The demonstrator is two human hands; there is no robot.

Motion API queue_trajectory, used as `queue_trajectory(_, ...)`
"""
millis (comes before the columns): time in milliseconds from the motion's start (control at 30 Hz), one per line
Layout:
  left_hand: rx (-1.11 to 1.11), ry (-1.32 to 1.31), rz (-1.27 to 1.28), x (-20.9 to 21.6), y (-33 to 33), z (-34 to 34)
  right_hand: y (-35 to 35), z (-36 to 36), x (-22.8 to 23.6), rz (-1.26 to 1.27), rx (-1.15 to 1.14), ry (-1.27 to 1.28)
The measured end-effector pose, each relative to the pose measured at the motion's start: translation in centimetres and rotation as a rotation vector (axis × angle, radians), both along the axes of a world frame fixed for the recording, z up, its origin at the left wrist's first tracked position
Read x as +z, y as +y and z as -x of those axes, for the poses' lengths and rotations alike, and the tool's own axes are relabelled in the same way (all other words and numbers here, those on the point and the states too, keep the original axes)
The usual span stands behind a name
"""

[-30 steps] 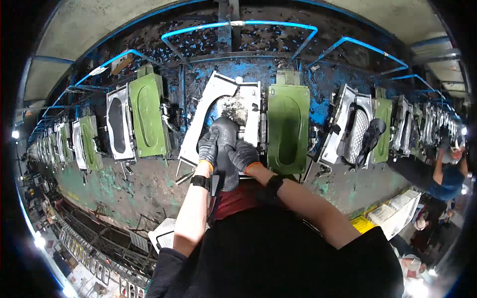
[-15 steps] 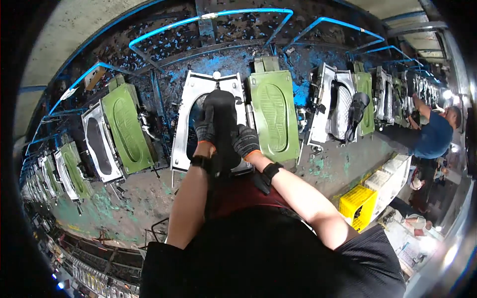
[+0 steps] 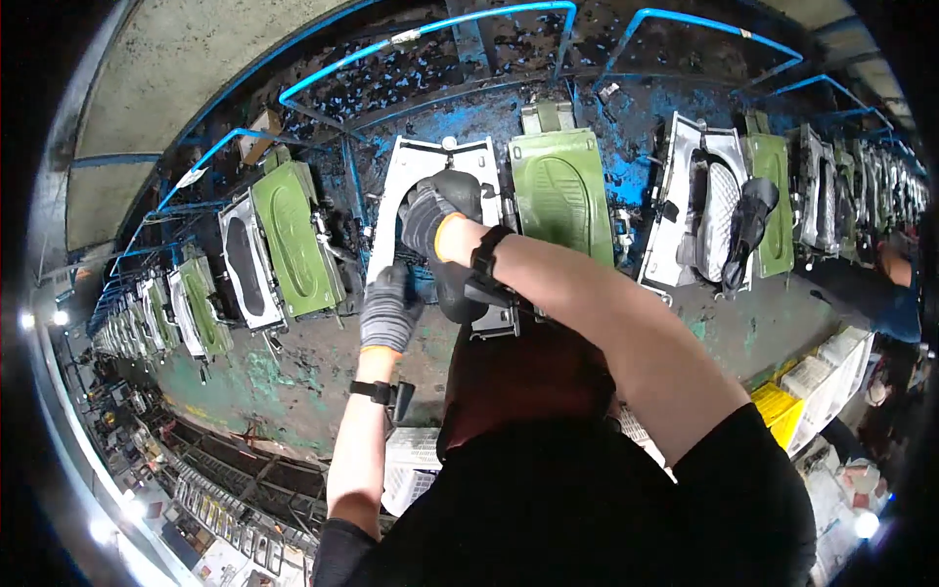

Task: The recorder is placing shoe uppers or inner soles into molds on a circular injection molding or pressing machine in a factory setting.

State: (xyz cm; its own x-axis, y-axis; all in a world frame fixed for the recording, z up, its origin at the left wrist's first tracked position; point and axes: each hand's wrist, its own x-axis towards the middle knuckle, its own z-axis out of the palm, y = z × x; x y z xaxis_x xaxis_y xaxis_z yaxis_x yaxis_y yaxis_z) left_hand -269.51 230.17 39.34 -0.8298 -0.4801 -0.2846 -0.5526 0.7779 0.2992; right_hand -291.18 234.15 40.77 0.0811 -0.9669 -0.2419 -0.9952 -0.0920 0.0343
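A black shoe-shaped piece (image 3: 457,290) lies lengthwise over the cavity of a silver sole mould (image 3: 477,157) in front of me. My right hand (image 3: 428,223), in a grey-and-black knit glove, reaches across to the piece's left side, fingers bent around its edge; its fingertips are partly hidden. Lower left, just off the mould's near corner, my left hand (image 3: 389,311) wears a matching glove. Its fingers point away from me with nothing visible in them. The mould's green lid (image 3: 559,186) lies folded back on the right, showing a sole-shaped recess.
Left stands another open mould (image 3: 242,266) with its green lid (image 3: 286,240). On the right, a dark shoe (image 3: 751,230) lies across a silver mould (image 3: 675,210). Blue rails (image 3: 421,36) run behind the line. Yellow crates (image 3: 780,411) and a person in blue (image 3: 892,303) are at far right.
My left hand has left the black piece and moved down toward me. My right hand has crossed from its right side to its left. The view has shifted.
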Motion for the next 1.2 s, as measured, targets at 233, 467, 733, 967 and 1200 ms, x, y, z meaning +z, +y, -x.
queue_trajectory(233,-0.177,-0.227,0.124,-2.7,-0.6,-8.1,4.0,2.2,-3.1,0.154,-0.06,-0.191)
queue_trajectory(467,-0.14,-0.491,-0.295,-0.3,5.8,-4.1,8.5,-2.1,-4.2,0.364,-0.316,-0.299)
queue_trajectory(733,0.009,0.758,0.059,-1.3,-3.2,10.1,14.8,-16.8,-4.6,0.213,-0.718,-0.494)
queue_trajectory(967,-0.222,0.536,0.159,-7.0,1.9,13.3,17.5,-16.5,-2.8,0.033,-0.726,-0.568)
queue_trajectory(1200,-0.368,0.018,0.337,-3.9,4.5,14.4,18.5,-16.2,-2.5,-0.285,-0.667,-0.68)
